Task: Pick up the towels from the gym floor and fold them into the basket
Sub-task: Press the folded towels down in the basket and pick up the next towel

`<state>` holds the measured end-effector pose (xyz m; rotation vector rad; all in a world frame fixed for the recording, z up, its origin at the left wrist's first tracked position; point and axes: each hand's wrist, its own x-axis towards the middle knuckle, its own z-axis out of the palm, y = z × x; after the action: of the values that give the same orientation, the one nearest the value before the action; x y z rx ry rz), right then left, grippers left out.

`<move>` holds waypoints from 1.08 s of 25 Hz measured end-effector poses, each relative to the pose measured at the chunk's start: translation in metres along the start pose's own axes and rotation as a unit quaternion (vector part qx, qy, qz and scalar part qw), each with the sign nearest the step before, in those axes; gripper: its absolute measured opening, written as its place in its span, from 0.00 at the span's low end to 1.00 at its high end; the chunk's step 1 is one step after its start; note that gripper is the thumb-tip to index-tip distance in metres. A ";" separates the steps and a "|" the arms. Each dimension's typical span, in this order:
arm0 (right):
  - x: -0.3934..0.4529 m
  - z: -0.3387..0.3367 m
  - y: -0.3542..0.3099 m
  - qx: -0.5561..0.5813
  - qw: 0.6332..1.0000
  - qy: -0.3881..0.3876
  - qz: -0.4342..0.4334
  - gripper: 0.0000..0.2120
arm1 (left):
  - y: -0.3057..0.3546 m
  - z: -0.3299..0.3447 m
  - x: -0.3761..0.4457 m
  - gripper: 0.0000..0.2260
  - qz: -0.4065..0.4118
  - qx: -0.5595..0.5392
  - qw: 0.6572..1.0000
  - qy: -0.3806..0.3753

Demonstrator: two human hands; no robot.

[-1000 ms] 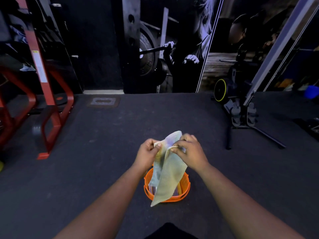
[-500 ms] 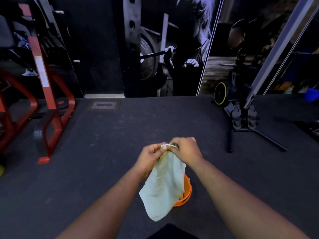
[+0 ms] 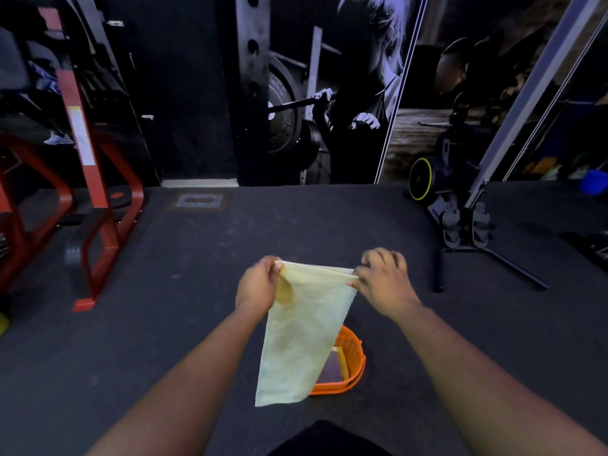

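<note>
A pale yellow towel [image 3: 302, 337] hangs in the air above the floor, stretched along its top edge between both hands. My left hand [image 3: 258, 284] pinches the top left corner. My right hand [image 3: 383, 279] pinches the top right corner. Below and behind the towel stands an orange basket [image 3: 355, 360] on the dark gym floor, mostly hidden by the hanging cloth. Folded cloth, dark with a yellow edge, shows inside the basket.
A red steel rack [image 3: 95, 225] stands at the left. At the right are a machine base with a yellow-rimmed wheel [image 3: 421, 177], black legs [image 3: 513, 268] and a slanted grey bar. A wall mural closes the far side. A dark shape lies at the bottom edge.
My hands have moved apart, spreading the towel's top edge wide. The towel, bunched between close hands a second ago, now hangs flat in front of the basket.
</note>
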<state>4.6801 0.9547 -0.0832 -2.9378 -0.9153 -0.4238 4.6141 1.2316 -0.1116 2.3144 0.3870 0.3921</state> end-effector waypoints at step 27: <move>0.003 -0.010 -0.044 0.734 0.601 -0.061 0.311 0.14 | 0.005 0.005 -0.027 0.18 -0.133 -0.453 0.841 -0.264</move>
<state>4.6554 0.9922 -0.0750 -1.4428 0.0339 0.4342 4.5921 1.2150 -0.1156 1.3196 0.1718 -0.1962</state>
